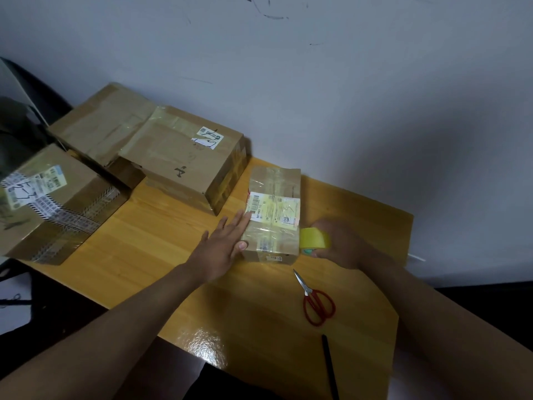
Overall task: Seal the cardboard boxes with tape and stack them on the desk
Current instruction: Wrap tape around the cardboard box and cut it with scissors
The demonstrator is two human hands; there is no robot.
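A small taped cardboard box (274,197) with a white shipping label lies in the middle of the wooden desk (161,243). My left hand (223,245) lies flat against its left side, fingers straight, thumb on the near corner. My right hand (341,243) grips a yellow tape roll (314,238) right at the box's near right corner. Three larger boxes sit to the left: one with a sticker (187,157), one behind it (101,125), and one with striped tape (54,203) at the desk's left edge.
Red-handled scissors (315,301) lie on the desk near my right forearm. A black pen (328,365) rests close to the front edge. A white wall runs behind the desk. A dark chair (20,122) stands at the far left.
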